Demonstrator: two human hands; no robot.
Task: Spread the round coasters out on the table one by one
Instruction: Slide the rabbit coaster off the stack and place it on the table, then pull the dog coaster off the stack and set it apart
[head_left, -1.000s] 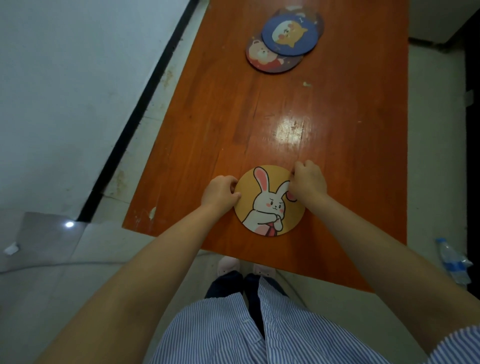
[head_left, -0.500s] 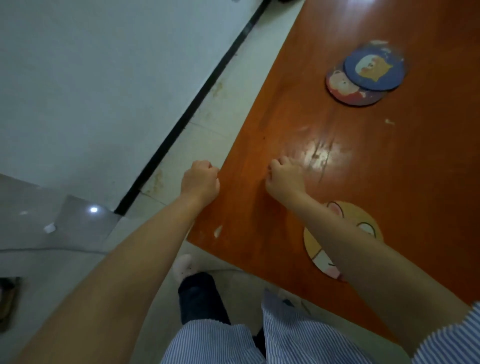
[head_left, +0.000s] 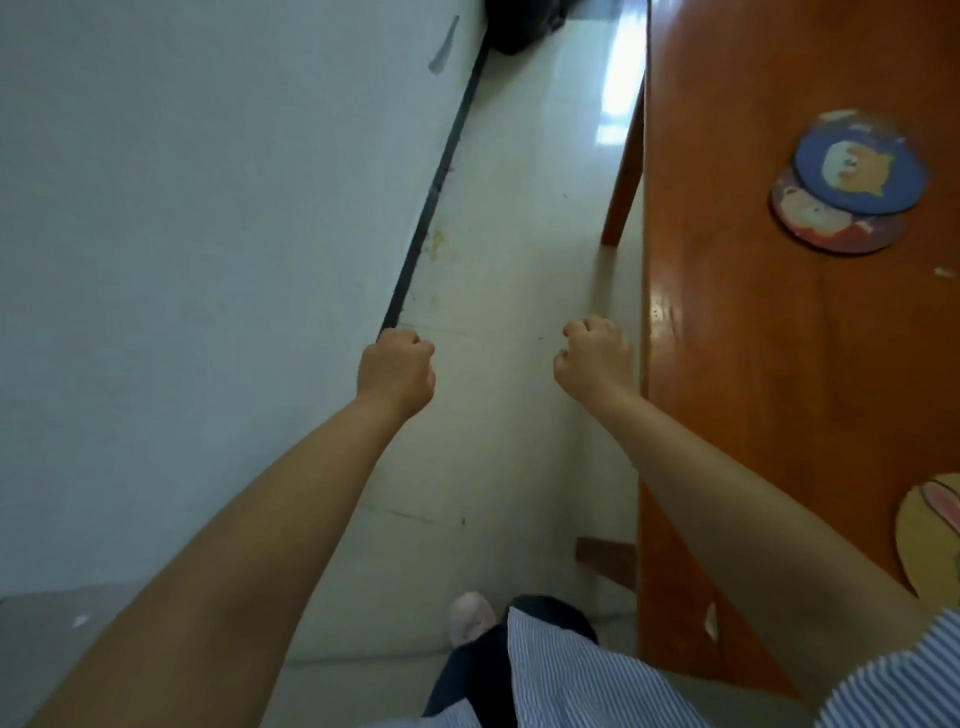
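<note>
A small overlapping pile of round coasters lies on the orange wooden table at the upper right: a blue one with a bear face on top of a dark one with a red picture. The yellow rabbit coaster lies flat near the table's front edge, cut off by the frame's right side. My left hand is a closed fist over the floor, left of the table. My right hand is curled shut just off the table's left edge. Neither holds anything.
A pale tiled floor runs between the table and a white wall with a black skirting strip. A table leg stands at the left edge. My foot and striped shirt are below.
Both hands let go of the rabbit coaster, which stays flat on the table. My view swung left; both fists are now beside the table, over the floor.
</note>
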